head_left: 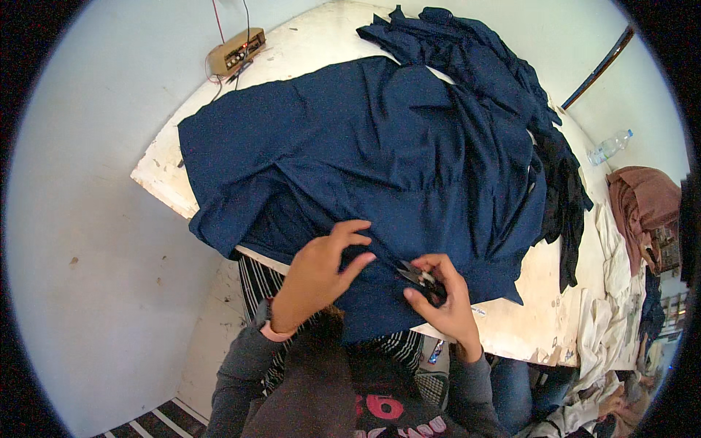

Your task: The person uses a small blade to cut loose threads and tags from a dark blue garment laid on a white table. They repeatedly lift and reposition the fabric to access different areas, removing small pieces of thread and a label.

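A dark navy garment [314,109] with a gathered seam lies spread over the table before me, its near edge hanging toward my lap. My left hand [315,277] is over the garment's near left part, thumb and fingers apart, with nothing visible between them. To its right, my right hand [454,303] is closed around small thread snips [422,277] with dark handles. Their blades point left and lie against the navy cloth. The palm side of the right hand partly hides the handles.
The white table [164,171] shows worn edges. A tan box-shaped device [237,52] with wires stands at the far left. More navy cloth [467,51] and black cloth [566,197] lie beyond. At right are a clear bottle [610,147], brown cloth [642,197] and cream cloth [600,328].
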Demonstrator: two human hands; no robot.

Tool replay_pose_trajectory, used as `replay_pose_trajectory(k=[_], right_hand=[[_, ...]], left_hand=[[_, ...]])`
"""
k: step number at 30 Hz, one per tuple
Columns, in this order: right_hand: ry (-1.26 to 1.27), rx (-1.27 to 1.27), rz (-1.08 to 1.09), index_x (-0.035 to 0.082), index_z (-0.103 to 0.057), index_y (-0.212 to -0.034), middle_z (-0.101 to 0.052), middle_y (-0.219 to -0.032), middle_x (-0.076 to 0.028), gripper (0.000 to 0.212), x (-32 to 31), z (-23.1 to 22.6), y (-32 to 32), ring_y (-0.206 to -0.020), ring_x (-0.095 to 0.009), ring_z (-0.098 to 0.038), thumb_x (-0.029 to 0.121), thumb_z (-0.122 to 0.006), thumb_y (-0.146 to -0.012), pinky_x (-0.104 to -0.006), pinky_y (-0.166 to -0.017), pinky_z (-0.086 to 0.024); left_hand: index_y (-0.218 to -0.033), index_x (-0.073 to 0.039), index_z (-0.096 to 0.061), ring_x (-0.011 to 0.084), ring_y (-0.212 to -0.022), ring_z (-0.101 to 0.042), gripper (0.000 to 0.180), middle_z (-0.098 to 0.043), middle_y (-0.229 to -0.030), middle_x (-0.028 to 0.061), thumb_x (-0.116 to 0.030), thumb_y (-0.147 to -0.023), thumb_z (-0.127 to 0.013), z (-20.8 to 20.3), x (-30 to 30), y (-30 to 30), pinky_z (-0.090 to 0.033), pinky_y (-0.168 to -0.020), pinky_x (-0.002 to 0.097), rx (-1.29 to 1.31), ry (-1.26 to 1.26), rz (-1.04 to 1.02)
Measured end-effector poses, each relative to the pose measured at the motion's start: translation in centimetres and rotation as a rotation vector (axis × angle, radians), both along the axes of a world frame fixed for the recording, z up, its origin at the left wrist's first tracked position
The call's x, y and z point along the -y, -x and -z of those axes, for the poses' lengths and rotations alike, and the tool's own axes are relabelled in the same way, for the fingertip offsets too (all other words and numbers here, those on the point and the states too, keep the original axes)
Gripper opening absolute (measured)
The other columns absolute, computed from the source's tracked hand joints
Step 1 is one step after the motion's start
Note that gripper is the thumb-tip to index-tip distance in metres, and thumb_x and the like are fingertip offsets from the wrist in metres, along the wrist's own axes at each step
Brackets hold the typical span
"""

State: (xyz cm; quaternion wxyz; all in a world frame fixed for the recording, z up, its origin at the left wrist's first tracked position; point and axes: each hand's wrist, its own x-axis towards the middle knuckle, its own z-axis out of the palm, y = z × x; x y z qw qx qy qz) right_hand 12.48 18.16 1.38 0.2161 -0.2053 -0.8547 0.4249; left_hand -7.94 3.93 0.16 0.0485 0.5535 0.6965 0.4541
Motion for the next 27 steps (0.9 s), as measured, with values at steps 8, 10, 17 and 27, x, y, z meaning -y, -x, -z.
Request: replay_pose_trajectory(k=[8, 10, 17, 27], right_hand=[[-0.589, 0.085, 0.018, 0.011, -0.068, -0.109, -0.065, -0.096, -0.003, 0.024, 0.8, 0.9, 3.8, -0.083, -0.023, -0.06, 0.017, -0.072, -0.087, -0.0379, -0.075, -0.041], [-0.662, 0.111, 0.027, 0.012, -0.069, -0.109, -0.065, -0.095, -0.002, 0.023, 1.0, 1.4, 4.0, -0.083, -0.023, -0.059, 0.017, -0.072, -0.087, -0.0375, -0.074, -0.041], [-0.671, 0.096, -0.014, 0.01, -0.071, -0.102, -0.068, -0.09, -0.001, 0.019, 1.1, 1.5, 4.9, -0.076, -0.021, -0.058, 0.012, -0.075, -0.083, -0.0353, -0.071, -0.038], [-0.429, 0.062, 0.138, 0.01, -0.07, -0.102, -0.069, -0.09, -0.005, 0.016, 0.7, -0.5, 1.6, -0.078, -0.024, -0.061, 0.015, -0.073, -0.087, -0.0376, -0.072, -0.038]], left_hand=[[-0.144, -0.007, -0.045, 0.032, -0.111, -0.068, 0.067, -0.071, -0.124, 0.0085, -0.018, -0.087, -0.077, 3.0, 1.5, -1.9, -0.05, -0.099, 0.0409, 0.112, 0.107, -0.157], [-0.144, -0.007, -0.044, 0.0322, -0.115, -0.066, 0.067, -0.071, -0.126, 0.0088, -0.017, -0.087, -0.077, 3.4, 1.6, -1.9, -0.049, -0.101, 0.0408, 0.163, 0.101, -0.148], [-0.142, -0.006, -0.045, 0.0338, -0.118, -0.065, 0.066, -0.07, -0.126, 0.0085, -0.017, -0.087, -0.078, 3.4, 1.6, -2.0, -0.049, -0.101, 0.0419, 0.187, 0.092, -0.165], [-0.137, -0.006, -0.052, 0.0356, -0.121, -0.062, 0.06, -0.067, -0.131, 0.0101, -0.015, -0.084, -0.08, 2.0, 4.5, 0.8, -0.049, -0.102, 0.0426, 0.176, 0.145, -0.25]])
